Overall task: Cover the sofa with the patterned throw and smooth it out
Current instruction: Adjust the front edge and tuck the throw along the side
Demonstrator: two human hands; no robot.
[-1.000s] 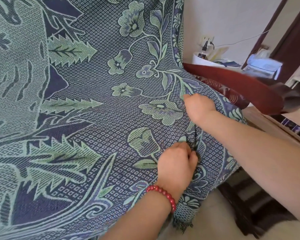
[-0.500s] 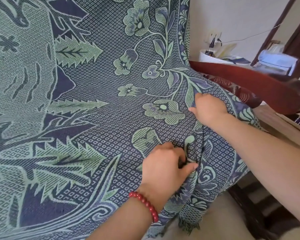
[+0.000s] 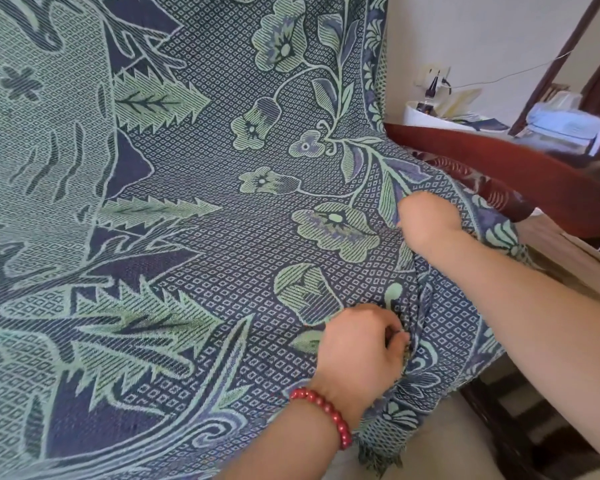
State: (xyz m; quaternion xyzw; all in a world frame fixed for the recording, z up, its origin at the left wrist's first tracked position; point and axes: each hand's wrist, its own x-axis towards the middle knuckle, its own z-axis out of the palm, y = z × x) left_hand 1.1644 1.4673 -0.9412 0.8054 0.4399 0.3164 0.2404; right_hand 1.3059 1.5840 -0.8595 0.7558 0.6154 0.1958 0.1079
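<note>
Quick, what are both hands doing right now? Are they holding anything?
Left hand: closed, pinching a fold of the patterned throw.
Right hand: closed, fingers curled into the same throw, gripping it.

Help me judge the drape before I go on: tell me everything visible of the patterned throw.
The patterned throw is woven, dark blue with pale green flowers, leaves and diamond grid, fringed at its hanging corner. It drapes down and forward beside the sofa's red-brown wooden armrest. The left hand pinches a vertical fold in it; the right hand rests on it higher up, fingers hidden.
</note>
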